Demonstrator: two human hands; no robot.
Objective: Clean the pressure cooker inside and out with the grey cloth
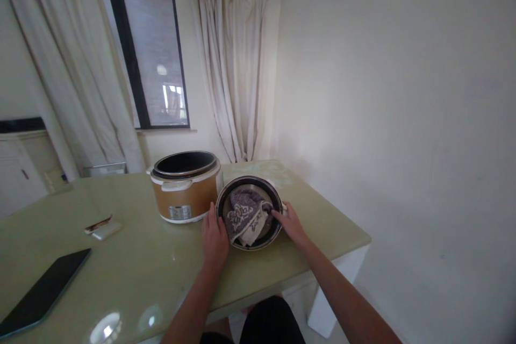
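A round lid (276, 193) with a dark rim is tilted toward me at the right of the table, its hollow underside showing. It looks like the cooker's lid. Inside it lies a crumpled grey-purple cloth (246, 212) with a pale pattern. My left hand (215, 234) grips the lid's left edge, fingers along the rim. At the right rim, my right hand (289, 221) reaches over the edge, its fingertips closed on the cloth's side. Just behind and left of the lid stands a gold and white rice cooker (183, 193), its top uncovered and a dark inner pot (185, 163) inside.
The pale green glossy table (157, 269) has its right edge near the wall. A black tablet-like slab (44, 290) lies at the left front. Beyond it rests a small white packet (106, 229) with a brown strip. Curtains (231, 64) and a window (155, 54) are behind.
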